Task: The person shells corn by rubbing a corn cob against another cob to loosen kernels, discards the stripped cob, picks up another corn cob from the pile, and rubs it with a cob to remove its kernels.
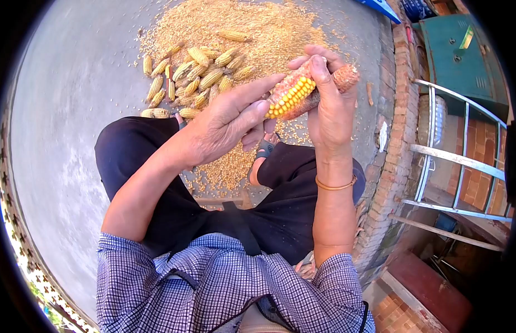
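A partly shelled corn cob (pixel 293 97) is held up between my two hands, with rows of yellow kernels on its near side and a bare pinkish part above them. My left hand (pixel 227 119) closes around its lower left end, thumb on the near side. My right hand (pixel 331 108) is wrapped round the other end, its thumb pressed along the cob. A stripped reddish cob (pixel 346 78) lies behind the first one, also within my right hand; its middle is partly hidden by the thumb.
A pile of unshelled corn cobs (pixel 200 77) lies on the concrete floor (pixel 69 144) beyond my left knee. Loose kernels (pixel 258 25) spread behind it and between my feet. Along the right run a brick edge (pixel 400 116), a metal rail frame (pixel 463 158) and a green cabinet (pixel 458 58).
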Tool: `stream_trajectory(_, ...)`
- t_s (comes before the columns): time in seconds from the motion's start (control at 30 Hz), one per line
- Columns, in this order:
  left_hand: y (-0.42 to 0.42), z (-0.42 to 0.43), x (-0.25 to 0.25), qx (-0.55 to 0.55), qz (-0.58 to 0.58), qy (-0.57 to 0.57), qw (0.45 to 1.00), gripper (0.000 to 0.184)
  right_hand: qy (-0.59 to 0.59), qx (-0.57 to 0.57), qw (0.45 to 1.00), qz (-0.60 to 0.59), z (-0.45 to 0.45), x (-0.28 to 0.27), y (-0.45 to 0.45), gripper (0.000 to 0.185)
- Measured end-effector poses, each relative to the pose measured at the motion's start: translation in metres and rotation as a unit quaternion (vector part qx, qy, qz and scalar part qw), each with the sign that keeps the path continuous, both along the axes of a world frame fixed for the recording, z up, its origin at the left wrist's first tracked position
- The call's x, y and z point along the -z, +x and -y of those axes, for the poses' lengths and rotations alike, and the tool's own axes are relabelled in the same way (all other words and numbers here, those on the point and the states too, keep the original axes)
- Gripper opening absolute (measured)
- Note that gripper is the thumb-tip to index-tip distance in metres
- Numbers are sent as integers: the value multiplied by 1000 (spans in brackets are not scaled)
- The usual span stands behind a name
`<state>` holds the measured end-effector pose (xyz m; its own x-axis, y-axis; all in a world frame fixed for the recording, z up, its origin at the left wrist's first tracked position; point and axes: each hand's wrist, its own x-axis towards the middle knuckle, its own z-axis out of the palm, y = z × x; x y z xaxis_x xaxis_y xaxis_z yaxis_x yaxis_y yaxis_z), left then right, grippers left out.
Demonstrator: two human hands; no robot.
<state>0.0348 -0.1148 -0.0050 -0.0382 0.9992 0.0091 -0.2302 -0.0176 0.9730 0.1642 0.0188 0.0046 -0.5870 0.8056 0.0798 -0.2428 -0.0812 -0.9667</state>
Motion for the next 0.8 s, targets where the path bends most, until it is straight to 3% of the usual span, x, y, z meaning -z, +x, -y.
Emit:
stream_trajectory(0.17, 1, -2, -3, -6, -111, -37, 993, 48, 7, 19, 999, 35, 2, 1, 1, 28)
stream_trajectory(0.37, 5, -3, -1, -30, -155, -16, 987, 44, 60, 35, 997, 28, -2, 12, 0, 23)
stream_trajectory(0.47, 3, -2, 6, -29, -147, -18, 989, 42, 37, 29, 997, 61, 1, 4, 1, 23)
stream_trajectory(0.57, 2, -3, 7, -12, -35, -55, 998, 41, 13, 36, 998, 50, 0, 4, 3, 24)
stream_trajectory(0.8, 0, -6, 3, -1, -47, -40, 998, 43, 40, 49, 995, 77, 1, 2, 4, 23)
